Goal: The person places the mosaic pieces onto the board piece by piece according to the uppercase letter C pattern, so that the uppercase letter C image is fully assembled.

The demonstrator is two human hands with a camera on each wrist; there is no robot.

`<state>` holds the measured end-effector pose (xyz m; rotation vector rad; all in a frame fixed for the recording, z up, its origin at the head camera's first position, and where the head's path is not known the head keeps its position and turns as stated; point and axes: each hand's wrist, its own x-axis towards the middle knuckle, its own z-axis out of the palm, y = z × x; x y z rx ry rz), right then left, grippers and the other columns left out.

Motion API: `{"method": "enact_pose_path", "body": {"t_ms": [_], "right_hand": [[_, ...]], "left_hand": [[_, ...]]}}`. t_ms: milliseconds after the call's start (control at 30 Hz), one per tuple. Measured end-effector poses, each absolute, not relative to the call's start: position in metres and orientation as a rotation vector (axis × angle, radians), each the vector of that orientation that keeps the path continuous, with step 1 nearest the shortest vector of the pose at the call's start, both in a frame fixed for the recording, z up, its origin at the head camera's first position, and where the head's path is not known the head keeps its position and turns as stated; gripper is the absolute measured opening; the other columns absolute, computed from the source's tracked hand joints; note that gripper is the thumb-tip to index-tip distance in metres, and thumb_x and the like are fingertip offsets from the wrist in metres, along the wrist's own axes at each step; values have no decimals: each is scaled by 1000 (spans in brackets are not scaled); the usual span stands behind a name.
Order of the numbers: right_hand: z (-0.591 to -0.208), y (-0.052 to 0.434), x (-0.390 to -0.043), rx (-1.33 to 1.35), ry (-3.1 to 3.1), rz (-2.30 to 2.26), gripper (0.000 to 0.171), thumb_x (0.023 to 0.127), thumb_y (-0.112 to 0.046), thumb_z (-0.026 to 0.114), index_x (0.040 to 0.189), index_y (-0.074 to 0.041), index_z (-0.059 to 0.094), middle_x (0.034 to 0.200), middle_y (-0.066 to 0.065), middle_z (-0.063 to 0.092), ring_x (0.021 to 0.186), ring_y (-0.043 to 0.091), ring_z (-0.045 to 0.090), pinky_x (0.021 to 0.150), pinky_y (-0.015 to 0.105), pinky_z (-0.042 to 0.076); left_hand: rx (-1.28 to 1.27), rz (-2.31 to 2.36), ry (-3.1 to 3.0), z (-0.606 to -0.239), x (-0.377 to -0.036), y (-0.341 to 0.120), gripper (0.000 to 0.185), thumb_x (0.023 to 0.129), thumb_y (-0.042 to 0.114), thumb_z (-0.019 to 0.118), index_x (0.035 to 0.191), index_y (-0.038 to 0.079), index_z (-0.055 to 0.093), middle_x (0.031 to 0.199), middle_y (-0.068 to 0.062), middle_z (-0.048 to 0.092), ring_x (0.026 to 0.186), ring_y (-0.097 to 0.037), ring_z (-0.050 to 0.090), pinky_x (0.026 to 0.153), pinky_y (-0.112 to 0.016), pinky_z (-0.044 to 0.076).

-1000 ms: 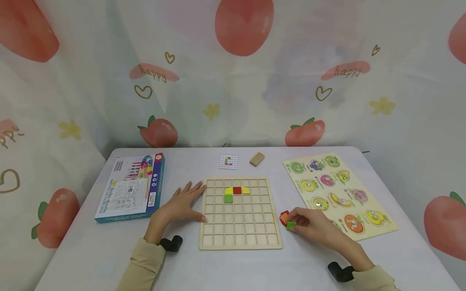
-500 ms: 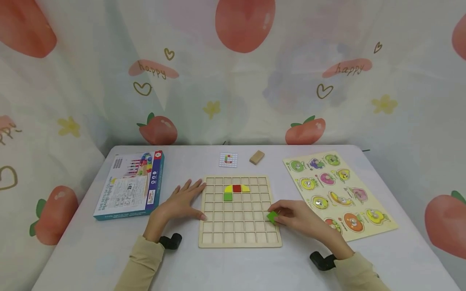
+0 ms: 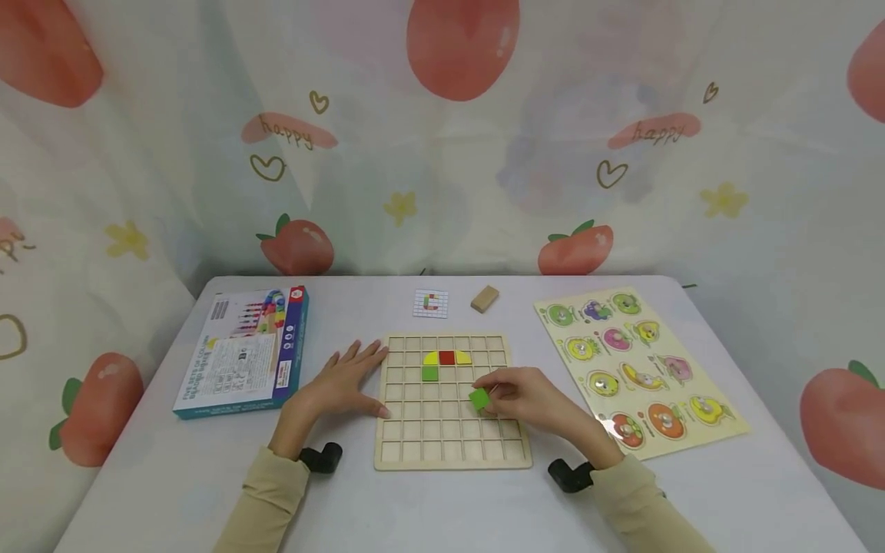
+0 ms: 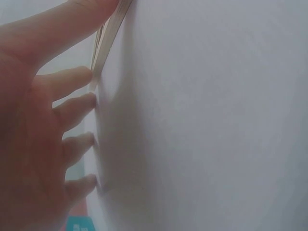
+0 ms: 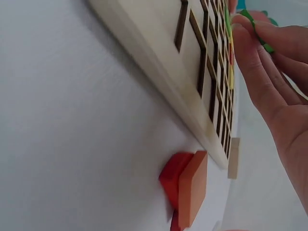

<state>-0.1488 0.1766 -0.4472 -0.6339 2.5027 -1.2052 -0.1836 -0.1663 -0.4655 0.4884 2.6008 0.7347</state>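
Observation:
My right hand (image 3: 525,395) pinches a green square tile (image 3: 478,399) between thumb and fingers, over the right half of the wooden grid board (image 3: 415,456). In the right wrist view the same green tile (image 5: 257,31) shows nearly edge-on at the fingertips. Set in the upper cells of the board are a red square tile (image 3: 447,358), a yellow rounded tile (image 3: 463,358) on its right, another yellow tile (image 3: 432,359) on its left, and a green tile (image 3: 430,373) below that one. My left hand (image 3: 339,388) lies with spread fingers, thumb and index at the board's left edge.
Orange (image 5: 193,190) and red pieces (image 5: 174,174) lie beside the board's right edge. Behind the board are a small pattern card (image 3: 431,304) and a wooden block (image 3: 485,299). A boxed set (image 3: 238,353) lies left, a fruit puzzle board (image 3: 581,369) right.
My right hand has carried the green tile leftward from the loose pieces beside the board to above the grid. The left hand has stayed at the board's left edge.

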Motion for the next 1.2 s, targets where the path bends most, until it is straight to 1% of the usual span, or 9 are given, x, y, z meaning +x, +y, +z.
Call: {"method": "enact_pose_path", "body": {"t_ms": [100, 200, 433, 733, 933, 1133, 1200], "right_hand": [[-447, 169, -153, -643, 2505, -1206, 32, 89, -4, 76, 121, 0, 73, 102, 5, 74, 86, 11, 68, 82, 21, 58], [-449, 163, -157, -664, 2504, -1224, 32, 88, -1, 76, 120, 2, 73, 100, 6, 75, 86, 11, 69, 82, 21, 59], [-451, 146, -163, -634, 2516, -1177, 30, 88, -3, 76, 118, -2, 75, 90, 0, 74, 78, 8, 65, 74, 19, 56], [-449, 128, -173, -674, 2546, -1100, 27, 86, -5, 80, 113, -2, 77, 90, 1, 74, 79, 7, 63, 73, 21, 55], [-452, 116, -175, -615, 2551, -1057, 25, 86, -8, 82, 111, -5, 78, 88, -3, 70, 81, 9, 61, 74, 22, 55], [-451, 105, -176, -562, 2557, -1034, 25, 86, -8, 82, 111, -6, 78, 84, -4, 67, 79, 11, 59, 70, 23, 52], [-451, 103, -177, -566, 2567, -1030, 26, 85, -7, 82, 111, -5, 78, 83, -3, 67, 77, 11, 59, 69, 23, 51]], "left_hand": [[489, 724, 2601, -466, -184, -167, 108, 78, 48, 86, 164, 15, 29, 173, -9, 17, 160, -40, 1, 127, -63, -1], [495, 723, 2600, -467, -184, -167, 108, 78, 48, 87, 164, 15, 29, 173, -9, 17, 160, -40, 1, 127, -63, -1], [496, 736, 2596, -469, -184, -167, 108, 78, 48, 87, 163, 14, 30, 173, -9, 18, 160, -40, 2, 127, -64, -1], [504, 728, 2613, -467, -184, -167, 108, 77, 47, 87, 163, 13, 30, 172, -10, 19, 160, -41, 3, 126, -65, 0], [508, 730, 2611, -469, -184, -168, 108, 77, 47, 88, 163, 13, 31, 172, -11, 19, 160, -42, 4, 126, -66, 1], [512, 727, 2607, -469, -185, -169, 108, 78, 49, 86, 163, 14, 30, 173, -10, 18, 160, -41, 3, 126, -65, 0], [510, 723, 2606, -470, -186, -169, 108, 78, 50, 86, 164, 16, 30, 173, -8, 18, 160, -40, 2, 127, -64, 0]]}}
